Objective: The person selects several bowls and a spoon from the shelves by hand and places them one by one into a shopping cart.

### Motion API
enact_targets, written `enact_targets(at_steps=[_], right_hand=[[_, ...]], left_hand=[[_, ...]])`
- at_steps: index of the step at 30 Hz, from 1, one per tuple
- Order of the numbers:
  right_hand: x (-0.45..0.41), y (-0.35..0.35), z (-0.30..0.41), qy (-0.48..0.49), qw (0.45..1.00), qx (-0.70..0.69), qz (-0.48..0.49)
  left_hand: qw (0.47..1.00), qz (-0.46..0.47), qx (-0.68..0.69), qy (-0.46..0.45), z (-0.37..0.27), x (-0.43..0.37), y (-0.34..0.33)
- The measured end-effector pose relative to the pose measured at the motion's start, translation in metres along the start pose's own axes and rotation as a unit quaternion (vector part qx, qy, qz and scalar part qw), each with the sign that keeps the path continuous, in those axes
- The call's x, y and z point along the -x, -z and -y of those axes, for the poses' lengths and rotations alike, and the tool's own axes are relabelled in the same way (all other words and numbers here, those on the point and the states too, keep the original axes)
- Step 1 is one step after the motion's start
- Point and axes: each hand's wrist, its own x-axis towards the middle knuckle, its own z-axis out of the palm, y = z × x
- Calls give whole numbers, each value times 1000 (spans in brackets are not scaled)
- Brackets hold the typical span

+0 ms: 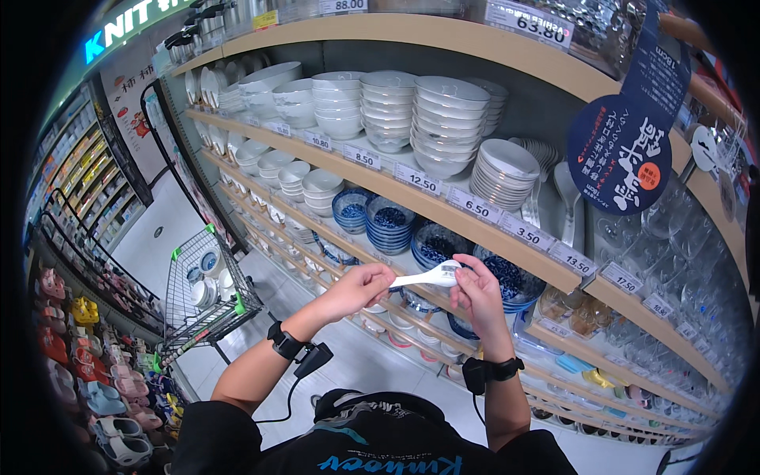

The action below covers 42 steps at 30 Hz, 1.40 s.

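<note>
A white ceramic soup spoon (424, 277) is held level between both hands in front of the shelves. My left hand (358, 289) pinches the end of its handle. The fingers of my right hand (477, 285) grip the bowl end, whose underside bears a sticker with a printed code. Just behind the spoon are stacked blue-patterned bowls (436, 243). Above them, on the upper shelf, stand tall stacks of white bowls (448, 124), a stack of small white dishes (504, 172) and upright white spoons (568, 202).
A wire shopping cart (208, 320) holding bowls and dishes stands in the aisle at the left. Rows of colourful clogs (98, 374) hang at the lower left. Glassware (671, 255) fills the right shelves. A round dark-blue tag (620, 154) hangs at the upper right.
</note>
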Motion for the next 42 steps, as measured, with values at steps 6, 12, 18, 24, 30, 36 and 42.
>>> enact_targets(at_steps=[6, 12, 18, 24, 30, 36, 42], right_hand=[[-2, -28, -30, -46, 997, -30, 48], [-5, -85, -56, -65, 996, -22, 62], [-6, -153, -96, -73, 994, 0, 83], [-1, -242, -137, -92, 992, 9, 90], [-5, -319, -205, -145, 979, -15, 140], [3, -401, -266, -177, 971, -13, 163], [12, -472, -306, -203, 957, 14, 209]], left_hand=[[998, -51, 43, -5, 1, 34, 31], [998, 17, 58, 6, 21, 77, 69], [997, 70, 16, 8, 36, 131, 117], [999, 49, 20, 8, 59, 199, 183], [997, 1, 46, 56, 73, 280, 246], [994, -53, 67, 64, 103, 361, 302], [989, -103, 92, 49, 130, 437, 338]])
